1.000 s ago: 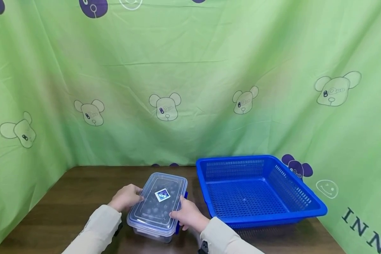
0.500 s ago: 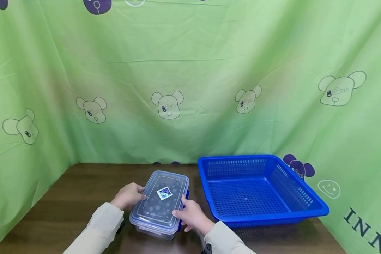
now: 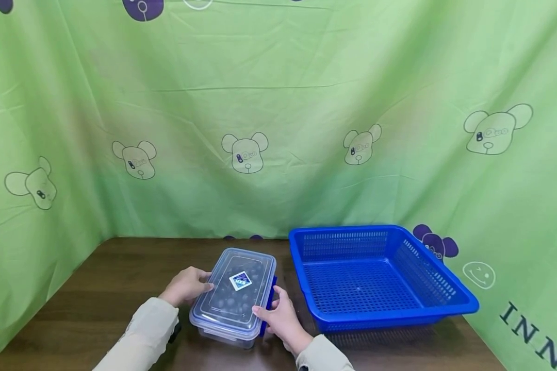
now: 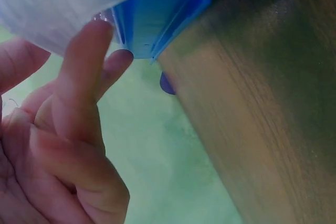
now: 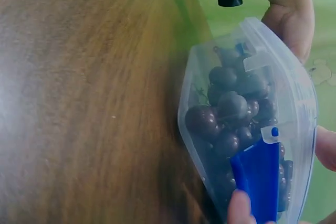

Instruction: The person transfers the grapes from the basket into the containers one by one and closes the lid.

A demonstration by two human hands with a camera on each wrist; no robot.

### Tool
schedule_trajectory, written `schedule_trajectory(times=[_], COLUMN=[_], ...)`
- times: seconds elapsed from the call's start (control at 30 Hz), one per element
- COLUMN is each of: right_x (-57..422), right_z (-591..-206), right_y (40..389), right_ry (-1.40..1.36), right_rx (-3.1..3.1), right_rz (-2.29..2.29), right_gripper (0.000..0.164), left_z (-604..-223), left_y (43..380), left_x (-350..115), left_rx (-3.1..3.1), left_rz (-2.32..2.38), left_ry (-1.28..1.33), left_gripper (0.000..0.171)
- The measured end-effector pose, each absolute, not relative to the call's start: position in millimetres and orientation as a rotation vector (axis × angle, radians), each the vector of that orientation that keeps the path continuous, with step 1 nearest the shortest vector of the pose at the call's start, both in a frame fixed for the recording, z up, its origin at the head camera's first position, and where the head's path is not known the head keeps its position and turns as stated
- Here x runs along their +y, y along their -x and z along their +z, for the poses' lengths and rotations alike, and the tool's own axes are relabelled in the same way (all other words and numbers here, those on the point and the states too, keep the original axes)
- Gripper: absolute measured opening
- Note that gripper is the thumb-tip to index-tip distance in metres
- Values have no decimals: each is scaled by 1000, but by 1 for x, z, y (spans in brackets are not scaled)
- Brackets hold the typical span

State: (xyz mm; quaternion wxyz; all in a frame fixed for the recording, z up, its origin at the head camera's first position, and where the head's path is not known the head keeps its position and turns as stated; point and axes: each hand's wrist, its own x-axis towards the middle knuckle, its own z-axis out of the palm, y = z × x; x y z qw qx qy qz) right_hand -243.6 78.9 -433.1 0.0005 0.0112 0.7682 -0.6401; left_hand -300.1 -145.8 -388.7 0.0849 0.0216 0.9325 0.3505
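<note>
A clear plastic food container (image 3: 229, 309) with a label on its lid stands on the brown table, slightly turned. Dark round fruits (image 5: 231, 106), like grapes, show through its wall in the right wrist view. My left hand (image 3: 187, 286) holds the left side, thumb on the lid; its fingers are near a blue latch (image 4: 163, 11) that stands out from the wall. On the right side, my right hand (image 3: 285, 319) rests its thumb on the lid's edge. One right fingertip (image 5: 240, 205) touches the other blue latch (image 5: 261, 177), which is angled away from the wall.
Right of the container stands a blue perforated plastic basket (image 3: 382, 310). A green curtain (image 3: 301, 103) with cartoon bear heads hangs behind and beside the table (image 3: 97, 293).
My right hand has shifted along the container's right side and its fingers have spread; more of the blue latch now shows there. The left hand keeps its hold. The head view has moved slightly.
</note>
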Motion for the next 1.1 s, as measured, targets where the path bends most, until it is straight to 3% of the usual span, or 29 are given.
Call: schedule_trajectory(times=[0.23,0.67,0.77,0.97,1.1], right_x=[76,72,71,72,74], right_z=[-434,-433,-434,-433,-431], right_y=[246,247,248,250,250], right_ry=[-92,-196,-180,-139,-152], right_rx=[2110,1985,1987,2140,2187], right_rz=[-2165,-2214,-2218,-2146,-2106], right_gripper=[91,97,90,53,58], left_z=[-391,-388,-387,-388,-388], left_y=[300,296,297,297,298], left_x=[-147,-151,-152,-150,-148], left_rx=[2724,2741,2753,2754,2758], left_rz=[1178,1125,1100,1090,1085], left_ry=[-45,-46,-59,-46,-58], left_gripper=[39,39,39,38,39])
